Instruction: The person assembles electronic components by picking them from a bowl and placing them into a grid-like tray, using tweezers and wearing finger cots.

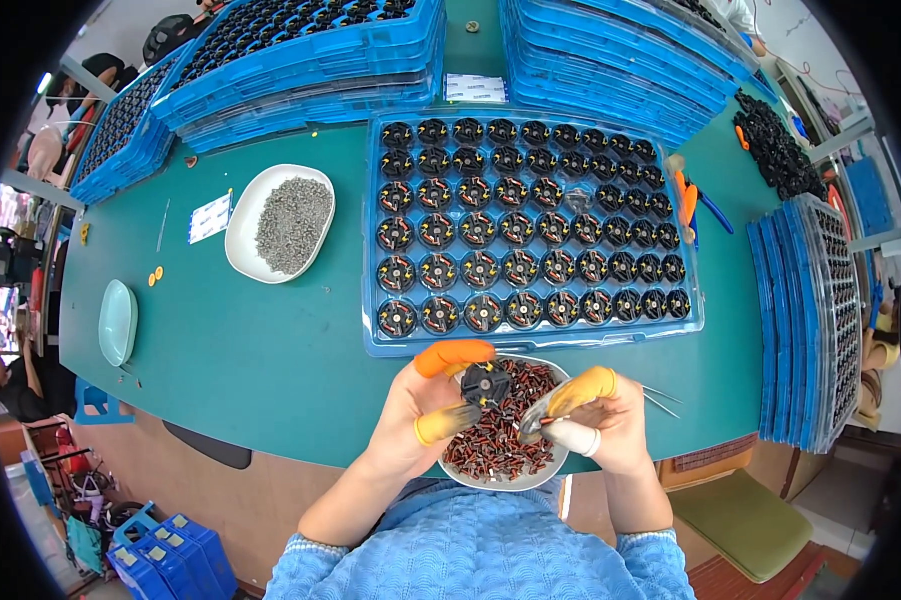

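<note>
My left hand (432,398), with orange and yellow finger cots, grips a round black plastic part (485,384) between thumb and fingers. Beside it, my right hand (588,410), in yellow, white and dark finger cots, is pinched together; what sits in its fingertips is too small to name. Both hands are over a white bowl (515,487) full of small copper-brown cylindrical pieces (500,455). Just beyond lies a blue tray (530,343) with rows of round black parts (483,312) carrying copper-coloured and yellow bits. One pocket in it shows no black part.
A white dish (238,250) of small grey metal pieces stands left, past a pale green dish (118,322). Stacked blue trays (310,75) line the back and right (795,330). Orange and blue pliers (692,205) and tweezers (662,400) lie on the right.
</note>
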The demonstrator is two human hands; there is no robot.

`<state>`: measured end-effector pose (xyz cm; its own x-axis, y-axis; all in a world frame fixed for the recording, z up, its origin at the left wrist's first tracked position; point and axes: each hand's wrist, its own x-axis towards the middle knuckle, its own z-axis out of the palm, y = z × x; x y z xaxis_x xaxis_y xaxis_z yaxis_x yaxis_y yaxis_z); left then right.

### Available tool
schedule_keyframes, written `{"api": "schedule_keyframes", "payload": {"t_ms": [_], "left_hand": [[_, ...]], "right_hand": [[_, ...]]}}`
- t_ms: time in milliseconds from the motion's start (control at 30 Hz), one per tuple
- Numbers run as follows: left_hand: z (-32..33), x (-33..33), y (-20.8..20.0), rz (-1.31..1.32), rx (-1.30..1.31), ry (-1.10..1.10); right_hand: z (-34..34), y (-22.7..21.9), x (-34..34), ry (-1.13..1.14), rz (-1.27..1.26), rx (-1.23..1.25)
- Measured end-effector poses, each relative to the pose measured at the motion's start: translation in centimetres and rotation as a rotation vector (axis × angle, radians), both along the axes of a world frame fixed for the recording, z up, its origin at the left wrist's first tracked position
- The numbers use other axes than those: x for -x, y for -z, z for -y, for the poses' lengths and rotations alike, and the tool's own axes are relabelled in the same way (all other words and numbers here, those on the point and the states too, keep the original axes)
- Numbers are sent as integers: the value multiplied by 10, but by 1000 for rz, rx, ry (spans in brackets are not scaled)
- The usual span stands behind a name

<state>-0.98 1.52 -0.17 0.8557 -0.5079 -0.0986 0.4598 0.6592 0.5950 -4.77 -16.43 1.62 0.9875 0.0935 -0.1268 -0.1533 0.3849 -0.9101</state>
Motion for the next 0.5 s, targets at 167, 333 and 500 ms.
{"api": "schedule_keyframes", "payload": {"t_ms": [167,333,500], "left_hand": [[2,4,0,133,-160,76],[0,5,-2,202,-112,198],[-1,6,-1,224,-122,208]], "right_hand": [[3,-5,-6,13,218,180],[2,-14,-14,-53,558,583],[2,-12,-13,-90,554,555]]}}
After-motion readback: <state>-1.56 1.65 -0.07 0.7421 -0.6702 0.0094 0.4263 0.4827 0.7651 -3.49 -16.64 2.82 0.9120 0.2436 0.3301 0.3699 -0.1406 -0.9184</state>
